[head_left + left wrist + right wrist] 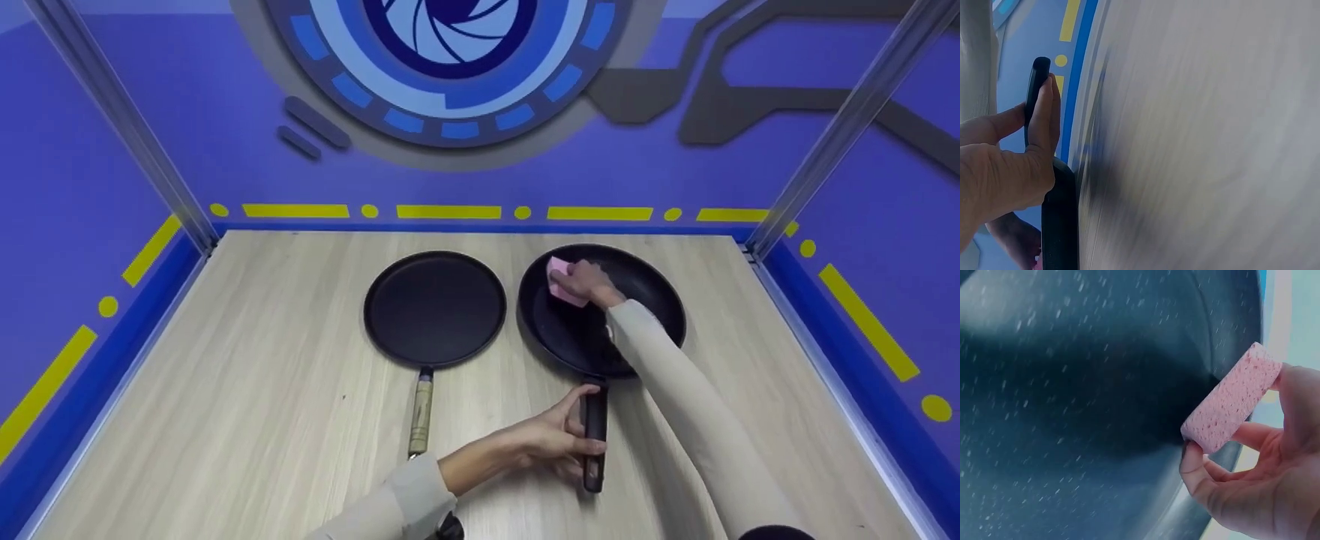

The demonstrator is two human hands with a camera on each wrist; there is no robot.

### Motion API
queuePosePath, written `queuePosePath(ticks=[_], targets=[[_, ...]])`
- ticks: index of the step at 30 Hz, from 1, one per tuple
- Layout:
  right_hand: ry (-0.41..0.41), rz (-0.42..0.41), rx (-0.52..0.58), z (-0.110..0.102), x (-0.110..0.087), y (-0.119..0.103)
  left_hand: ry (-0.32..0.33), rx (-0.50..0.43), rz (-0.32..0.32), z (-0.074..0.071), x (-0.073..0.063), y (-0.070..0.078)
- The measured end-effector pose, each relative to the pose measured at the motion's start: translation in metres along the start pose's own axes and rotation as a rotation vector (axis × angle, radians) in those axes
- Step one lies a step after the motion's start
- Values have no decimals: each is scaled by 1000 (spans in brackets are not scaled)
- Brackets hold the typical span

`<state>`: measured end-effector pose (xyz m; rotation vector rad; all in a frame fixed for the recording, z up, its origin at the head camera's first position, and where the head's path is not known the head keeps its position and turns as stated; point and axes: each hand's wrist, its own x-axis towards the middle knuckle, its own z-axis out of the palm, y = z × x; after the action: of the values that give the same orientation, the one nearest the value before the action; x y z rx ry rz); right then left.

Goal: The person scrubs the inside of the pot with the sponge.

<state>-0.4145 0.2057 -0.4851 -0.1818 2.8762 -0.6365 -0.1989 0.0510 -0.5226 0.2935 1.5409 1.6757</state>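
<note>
Pale sleeves [690, 397] reach in from the near side over the wood-grain surface [262, 375]. Coming from the left, the person's left grip [555, 442] pinches the black handle [595, 420] of a deep frying pan [645, 277]. That pan looks stiff and probably fairly heavy, so its handle seems the sensible place to hold it. Farther in, on the left, lies a flat pan [435, 307] with a low rim, its wooden handle [421, 412] pointing near. Just right of it, the deep pan has pale specks inside (droplets or coating, I cannot tell). Within its far left part, the right grip [589, 283] pinches a pink sponge [1233, 399] between thumb and fingers. Light, soft and porous by the look of it, the sponge should squeeze easily and is best held by its edges. Beyond stands a purple wall [487, 184].
</note>
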Motion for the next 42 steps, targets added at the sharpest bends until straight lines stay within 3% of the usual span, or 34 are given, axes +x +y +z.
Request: queuePosePath(ticks=[9,16,22,28,32,37,40,42], targets=[[-263,-104,-56,-1,-29,-19,-3,-13,22,0,-2,-2],[-432,-203,-240,-11,-52,-23,-9,-1,18,0,-1,-1],[-577,-150,-296,-21,-70,-22,-6,-12,28,1,-2,-3],[-678,3,-355,-38,-87,-10,-20,-64,14,3,-3,-2],[-696,109,-434,-55,-94,4,-19,-95,11,2,-4,-2],[-599,226,-541,-78,-101,22,-8,-78,7,2,-5,-2],[-531,247,-530,-85,-106,32,-13,-82,5,3,-5,-1],[-481,216,-551,-86,-109,40,-22,-84,3,4,-4,-1]])
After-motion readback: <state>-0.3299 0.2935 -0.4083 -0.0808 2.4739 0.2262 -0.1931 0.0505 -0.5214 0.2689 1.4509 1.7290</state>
